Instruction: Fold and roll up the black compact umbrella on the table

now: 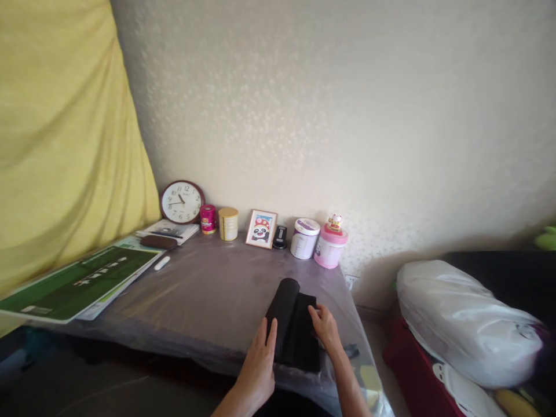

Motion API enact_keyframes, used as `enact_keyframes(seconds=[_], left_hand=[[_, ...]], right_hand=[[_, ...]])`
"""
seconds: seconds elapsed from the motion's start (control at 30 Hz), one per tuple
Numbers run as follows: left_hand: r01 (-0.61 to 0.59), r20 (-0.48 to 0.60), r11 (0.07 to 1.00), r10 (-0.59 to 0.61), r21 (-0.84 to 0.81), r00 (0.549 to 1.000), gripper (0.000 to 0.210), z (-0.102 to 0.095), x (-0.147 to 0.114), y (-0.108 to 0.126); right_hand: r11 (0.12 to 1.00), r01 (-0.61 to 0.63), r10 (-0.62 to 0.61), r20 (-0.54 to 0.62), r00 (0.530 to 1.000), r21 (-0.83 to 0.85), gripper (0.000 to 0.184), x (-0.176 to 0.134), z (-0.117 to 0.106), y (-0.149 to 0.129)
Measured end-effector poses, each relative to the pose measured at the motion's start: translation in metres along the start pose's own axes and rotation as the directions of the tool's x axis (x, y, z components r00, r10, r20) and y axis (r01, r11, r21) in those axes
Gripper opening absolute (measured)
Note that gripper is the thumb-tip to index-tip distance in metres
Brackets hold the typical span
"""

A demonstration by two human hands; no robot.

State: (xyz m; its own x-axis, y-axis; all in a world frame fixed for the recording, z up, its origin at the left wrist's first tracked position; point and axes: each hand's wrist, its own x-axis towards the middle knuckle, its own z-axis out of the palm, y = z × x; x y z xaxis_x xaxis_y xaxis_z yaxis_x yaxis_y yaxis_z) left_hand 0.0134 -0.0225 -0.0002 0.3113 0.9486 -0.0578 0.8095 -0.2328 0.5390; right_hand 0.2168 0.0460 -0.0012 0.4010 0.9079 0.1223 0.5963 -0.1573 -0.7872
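A black rolled-up sheet of cloth or thin mat lies near the table's front edge. Its loose end spreads flat to the right of the roll. My left hand grips the roll's near left side, thumb over the top, the other fingers against the side and partly hidden. On the flat part's right edge, my right hand pinches the material between thumb and fingers. Whether anything is wrapped inside the roll cannot be seen.
Along the wall stand a clock, a pink tin, a yellow can, a panda picture and two tubs. A green board overhangs the left edge. A white bag sits right of the table.
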Motion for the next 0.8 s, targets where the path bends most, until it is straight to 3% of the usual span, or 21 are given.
enact_keyframes(seconds=[0.17,0.27,0.37,0.57,0.8], left_hand=[[0.014,0.018,1.000,-0.014,0.001,1.000,0.094,-0.004,-0.001,0.004],[0.018,0.031,1.000,-0.019,0.015,0.999,0.093,-0.006,-0.001,0.006],[0.021,0.041,1.000,-0.022,0.017,0.999,0.094,-0.008,0.000,0.007],[0.025,0.045,1.000,-0.026,0.012,0.999,0.095,-0.011,0.000,0.011],[-0.009,0.024,0.999,0.008,0.043,1.000,0.080,-0.010,0.001,0.006]], right_hand=[[0.966,-0.063,0.045,0.080,0.996,0.250,0.030,0.003,0.001,-0.016],[0.879,-0.067,0.000,0.140,0.990,0.472,0.038,0.005,0.003,-0.035],[0.815,-0.102,-0.013,0.193,0.981,0.571,0.042,0.007,0.014,-0.052],[0.841,-0.091,-0.008,0.181,0.983,0.533,0.044,0.014,0.047,-0.063],[0.942,-0.055,-0.013,0.201,0.980,0.331,0.029,0.016,0.070,-0.062]])
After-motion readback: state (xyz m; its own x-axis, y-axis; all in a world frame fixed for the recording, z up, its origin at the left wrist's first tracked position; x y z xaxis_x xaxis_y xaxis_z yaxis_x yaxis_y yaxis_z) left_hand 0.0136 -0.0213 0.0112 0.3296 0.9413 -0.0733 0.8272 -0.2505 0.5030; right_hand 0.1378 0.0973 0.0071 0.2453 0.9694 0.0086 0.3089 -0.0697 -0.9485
